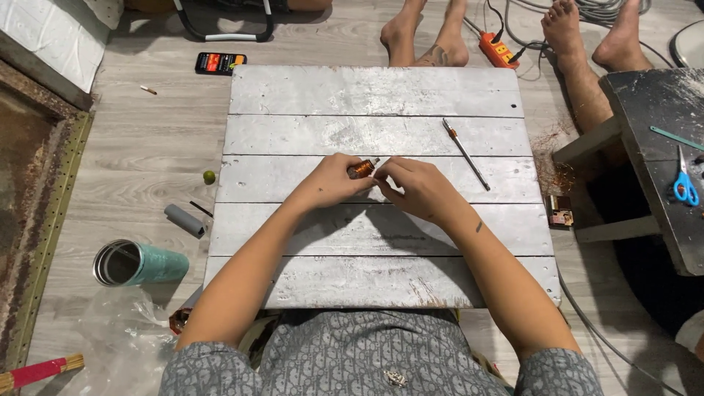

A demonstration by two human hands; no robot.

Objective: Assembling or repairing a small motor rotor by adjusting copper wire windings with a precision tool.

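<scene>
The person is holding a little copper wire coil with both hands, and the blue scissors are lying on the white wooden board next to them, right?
Not quite. The head view shows the blue-handled scissors on the dark side table, not the white wooden board. Both hands, left and right, do hold the small copper wire coil.

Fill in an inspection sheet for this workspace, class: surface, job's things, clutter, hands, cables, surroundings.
Surface: white plank board, worn, on a grey floor.
Job's things: small copper coil held between both hands; thin rod tool lying apart on the board.
Clutter: teal cup on its side, grey tube, green ball, phone.
Hands: left hand and right hand both pinch the coil.
Cables: orange power strip with leads.
Surroundings: other people's bare feet; blue scissors on a dark bench.
</scene>
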